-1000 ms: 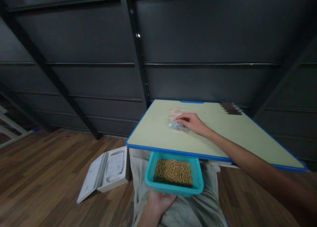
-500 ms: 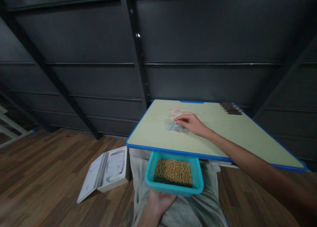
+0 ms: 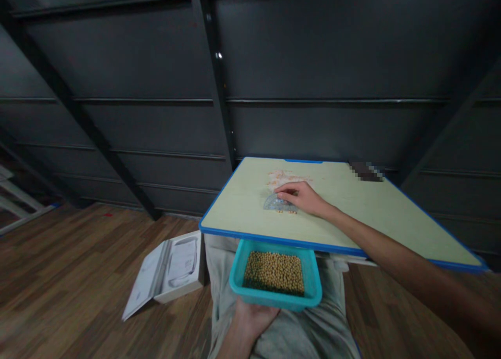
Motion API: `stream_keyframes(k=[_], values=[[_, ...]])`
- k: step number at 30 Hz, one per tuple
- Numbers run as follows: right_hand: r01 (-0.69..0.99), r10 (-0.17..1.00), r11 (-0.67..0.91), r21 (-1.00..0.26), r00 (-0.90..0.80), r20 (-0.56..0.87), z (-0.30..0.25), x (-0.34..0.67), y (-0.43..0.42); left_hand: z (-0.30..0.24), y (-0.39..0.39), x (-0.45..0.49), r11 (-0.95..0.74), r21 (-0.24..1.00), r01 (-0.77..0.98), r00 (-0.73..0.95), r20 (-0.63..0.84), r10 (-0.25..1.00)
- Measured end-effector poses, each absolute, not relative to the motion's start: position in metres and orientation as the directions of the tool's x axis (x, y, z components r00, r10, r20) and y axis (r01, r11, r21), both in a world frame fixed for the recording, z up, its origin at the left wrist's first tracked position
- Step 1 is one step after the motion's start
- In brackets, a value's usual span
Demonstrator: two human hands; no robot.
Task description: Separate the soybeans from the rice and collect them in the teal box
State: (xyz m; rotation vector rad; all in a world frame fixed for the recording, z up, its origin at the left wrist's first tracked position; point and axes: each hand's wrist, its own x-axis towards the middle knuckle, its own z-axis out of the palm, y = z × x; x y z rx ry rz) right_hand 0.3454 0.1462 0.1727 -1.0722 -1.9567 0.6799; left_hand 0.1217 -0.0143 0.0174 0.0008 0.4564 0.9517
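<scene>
My right hand [image 3: 299,196] is over the table, its fingers pinched on a clear half-round protractor [image 3: 273,202] that lies low at the tabletop. A few small tan, round pieces [image 3: 287,211] lie along the protractor's near edge. Beyond it a pale pinkish patch [image 3: 279,177] with more small bits spreads on the surface. Below the table's front edge, my left hand [image 3: 256,317] supports a turquoise plastic tray [image 3: 274,298] over my lap; most of its fingers are hidden beneath. Many tan round pieces [image 3: 276,273], like soybeans or beads, fill the tray's bottom.
The pale table [image 3: 376,213] has a blue rim. A dark, pixelated object [image 3: 366,171] lies at its far right corner. An open white box [image 3: 182,265] sits on the wooden floor at left. A dark panelled wall [image 3: 332,51] stands behind the table.
My right hand has shifted very slightly, and the protractor now shows its half-round outline more clearly. My left hand and the tray have stayed in place.
</scene>
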Motion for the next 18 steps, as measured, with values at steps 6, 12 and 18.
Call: stream_keyframes(k=[6, 12, 18], values=[[0.449, 0.853, 0.516, -0.729, -0.347, 0.39, 0.1734, 0.3439, 0.1441, 0.0188, -0.0146, 0.1201, 0.589, 0.227, -0.776, 0.466, -0.424, 0.777], [0.438, 0.854, 0.512, -0.739, -0.357, 0.379, 0.176, 0.3419, 0.1404, 0.0173, -0.0134, 0.1189, 0.597, 0.254, -0.761, 0.472, -0.413, 0.778], [0.447, 0.841, 0.534, -0.718, -0.372, 0.394, 0.1772, 0.3412, 0.1381, 0.016, -0.0142, 0.1189, 0.597, 0.236, -0.767, 0.489, -0.389, 0.781]])
